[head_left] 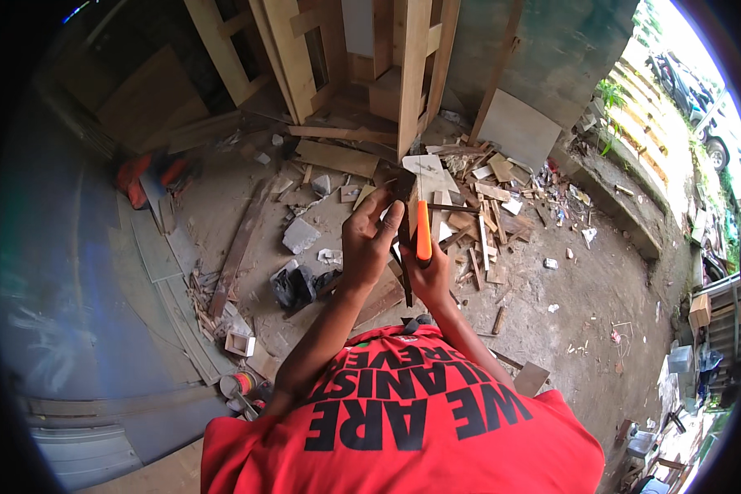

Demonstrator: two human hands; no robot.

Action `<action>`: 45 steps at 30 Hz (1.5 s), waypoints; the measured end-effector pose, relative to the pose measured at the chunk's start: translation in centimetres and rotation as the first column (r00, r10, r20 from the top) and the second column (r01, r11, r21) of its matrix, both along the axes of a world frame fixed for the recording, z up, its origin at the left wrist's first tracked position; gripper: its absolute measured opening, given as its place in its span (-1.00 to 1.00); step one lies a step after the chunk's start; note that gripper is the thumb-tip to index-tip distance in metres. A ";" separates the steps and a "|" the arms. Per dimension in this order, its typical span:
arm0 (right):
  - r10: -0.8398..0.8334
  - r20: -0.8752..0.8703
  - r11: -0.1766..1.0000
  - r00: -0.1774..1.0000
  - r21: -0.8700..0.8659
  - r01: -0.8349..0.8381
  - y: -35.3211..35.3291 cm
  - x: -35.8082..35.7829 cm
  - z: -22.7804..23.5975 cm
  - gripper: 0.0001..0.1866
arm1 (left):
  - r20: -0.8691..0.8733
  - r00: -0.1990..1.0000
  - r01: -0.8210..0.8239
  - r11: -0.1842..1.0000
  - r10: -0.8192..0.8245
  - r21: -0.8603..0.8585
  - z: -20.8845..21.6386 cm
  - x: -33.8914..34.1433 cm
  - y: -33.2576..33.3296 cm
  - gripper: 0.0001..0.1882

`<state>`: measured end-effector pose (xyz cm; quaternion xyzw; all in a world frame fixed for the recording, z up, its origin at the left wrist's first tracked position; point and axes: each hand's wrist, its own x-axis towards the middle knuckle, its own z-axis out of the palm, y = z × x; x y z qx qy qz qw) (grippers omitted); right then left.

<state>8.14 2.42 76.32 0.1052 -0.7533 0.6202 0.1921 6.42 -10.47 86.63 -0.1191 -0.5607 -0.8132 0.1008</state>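
Observation:
My left hand [369,243] is closed around the upper part of a dark brown strip of wood [403,184], with the thumb lying along it. The strip stands out in front of my chest, and its lower end hangs between my wrists. Just to the right, my right hand [431,278] grips a tool with a bright orange handle [423,230]. A thin line, perhaps a narrow blade seen edge-on, runs up from the handle beside the wood. The tool's exact kind is unclear, as is whether it touches the strip.
Wood offcuts [490,193] lie heaped beyond my hands. Stone blocks [301,235], a black plastic bag [293,284] and a long board [243,247] are on the left. Wooden frames [284,62] stand at the back. A concrete ledge [609,202] runs along the right.

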 end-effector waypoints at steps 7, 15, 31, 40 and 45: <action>0.203 0.107 0.979 0.973 0.000 -0.205 0.6 0.4 -0.4 -0.76 | 0.120 0.987 -0.121 0.986 0.108 0.111 -1.8 0.2 -2.0 -0.77; 0.417 0.288 0.897 0.862 -0.283 -0.340 0.3 1.1 -1.2 -0.64 | 0.327 0.940 -0.213 0.914 0.096 0.346 -2.8 0.0 -3.8 -0.74; 0.518 0.359 0.854 0.776 -0.263 -0.449 0.2 0.1 -2.0 -0.63 | 0.240 0.964 0.061 0.976 -0.111 0.207 -4.0 -0.8 -3.2 -0.65; 0.212 0.205 0.976 0.956 0.008 -0.219 -1.8 0.1 -0.6 -0.66 | 0.259 0.954 -0.215 0.943 0.148 0.255 -5.6 -1.5 -5.5 -0.61; -0.003 0.190 0.994 0.982 0.111 -0.019 -2.1 -0.4 0.4 -0.69 | 0.067 0.980 -0.181 0.976 0.190 -0.119 -6.1 -0.5 -4.2 -0.64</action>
